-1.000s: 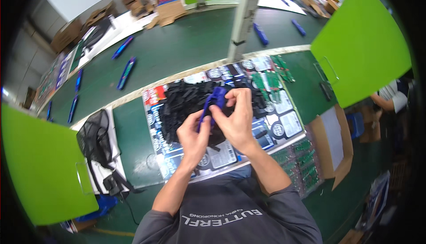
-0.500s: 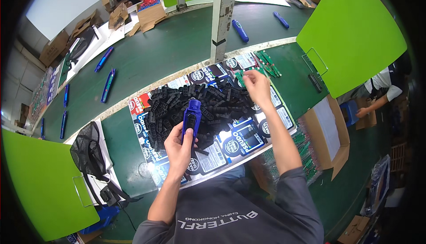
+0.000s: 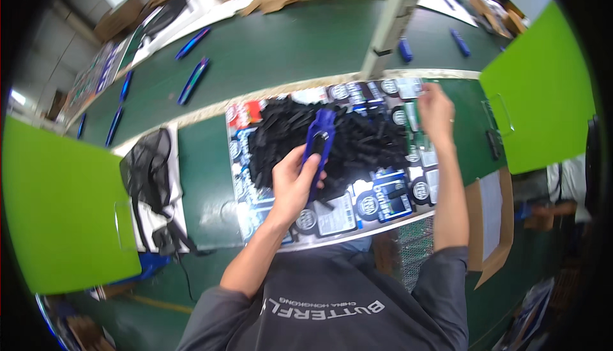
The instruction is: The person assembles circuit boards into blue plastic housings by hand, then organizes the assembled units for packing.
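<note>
My left hand (image 3: 297,182) grips a long blue plastic housing (image 3: 321,135), upright over the work sheet, thumb across its front. A black insert (image 3: 319,140) shows in the housing's hollow. Behind and around it lies a heap of small black plastic parts (image 3: 370,137). My right hand (image 3: 437,111) is at the sheet's far right corner, fingers curled together and somewhat blurred; what they hold, if anything, is hidden. Just left of this hand lies a green circuit board (image 3: 412,121).
Under the heap is a printed sheet (image 3: 335,217). Blue housings (image 3: 193,81) lie on the green bench beyond a raised ledge. A metal post (image 3: 389,31) stands behind the heap. Green panels (image 3: 64,204) flank me. A black mesh bag (image 3: 150,166) is at left, an open carton (image 3: 491,217) at right.
The whole view has shifted, so the table sits further right in it. My right hand has moved right and away over the circuit boards. My left hand keeps hold of the blue housing.
</note>
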A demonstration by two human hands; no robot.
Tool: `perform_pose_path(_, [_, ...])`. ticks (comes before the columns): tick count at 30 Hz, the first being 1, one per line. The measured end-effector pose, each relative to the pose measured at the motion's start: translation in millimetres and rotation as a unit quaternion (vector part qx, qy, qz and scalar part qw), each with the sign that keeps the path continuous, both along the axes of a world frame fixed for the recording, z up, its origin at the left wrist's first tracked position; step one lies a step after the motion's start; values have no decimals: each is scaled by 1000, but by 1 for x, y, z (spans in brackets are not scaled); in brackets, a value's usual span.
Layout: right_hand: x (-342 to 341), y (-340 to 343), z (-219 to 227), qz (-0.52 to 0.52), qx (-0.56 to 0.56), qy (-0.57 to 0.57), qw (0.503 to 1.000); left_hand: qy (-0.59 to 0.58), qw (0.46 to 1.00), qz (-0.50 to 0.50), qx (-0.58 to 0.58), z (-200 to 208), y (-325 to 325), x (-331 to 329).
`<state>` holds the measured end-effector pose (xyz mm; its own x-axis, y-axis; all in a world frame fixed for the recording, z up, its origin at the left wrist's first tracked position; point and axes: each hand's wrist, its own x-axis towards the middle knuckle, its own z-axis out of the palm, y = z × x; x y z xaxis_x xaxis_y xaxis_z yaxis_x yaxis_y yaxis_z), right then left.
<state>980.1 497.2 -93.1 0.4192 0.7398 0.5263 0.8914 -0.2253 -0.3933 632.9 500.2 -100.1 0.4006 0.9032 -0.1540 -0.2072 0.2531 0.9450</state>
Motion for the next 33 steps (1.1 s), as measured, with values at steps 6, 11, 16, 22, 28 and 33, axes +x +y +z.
perform_pose_path(6, [-104,-53,92,186,133,353,907,-43,999,-6,-26,6,10,3])
perform_pose_path(11, [-192,-62,72,264,106,445,849,-145,987,-22,-63,9,9,-4])
perform_pose_path(16, [-210,-45,57,292,111,439,842,-136,990,-2,-27,11,5,-7])
perform_pose_path(22, [-218,-39,53,300,102,436,843,-130,991,-35,-24,14,4,-16])
perform_pose_path(28, [-217,-39,54,303,95,435,843,-128,991,-36,-22,16,3,-15])
perform_pose_path(33, [-213,-39,61,305,75,445,839,-125,991,-43,-26,17,3,-11])
